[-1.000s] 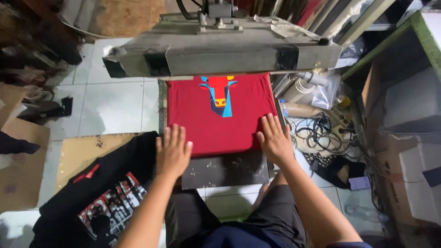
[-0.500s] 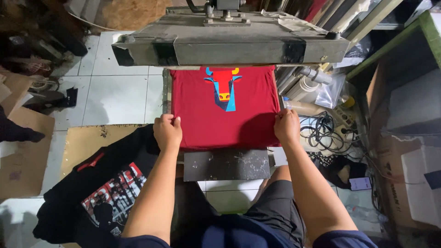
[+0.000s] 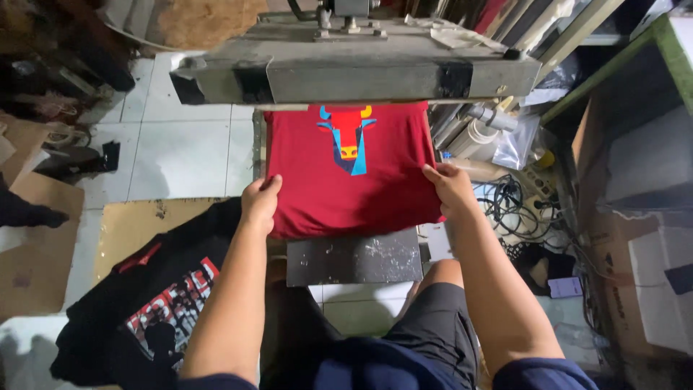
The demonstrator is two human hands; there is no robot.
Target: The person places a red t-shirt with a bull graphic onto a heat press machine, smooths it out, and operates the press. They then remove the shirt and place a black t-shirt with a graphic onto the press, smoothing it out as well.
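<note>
Gripping the red shirt (image 3: 354, 180) at both side edges, the left hand (image 3: 258, 204) and right hand (image 3: 449, 186) are closed on cloth. It looks like positioning on the press platen (image 3: 354, 258); next calls for squaring its hem to the platen's near edge.

black printed shirt (image 3: 144, 303) on floor, cable tangle (image 3: 516, 209), cardboard sheet (image 3: 133, 224).

Matt red cloth shirt (image 3: 354, 188) — scuffed grey metal press (image 3: 354, 72)

Boxes around my bench

Brown cartons (image 3: 642, 289) stood stacked at my right; a flattened cardboard sheet (image 3: 32, 253) lay on the floor left.
</note>
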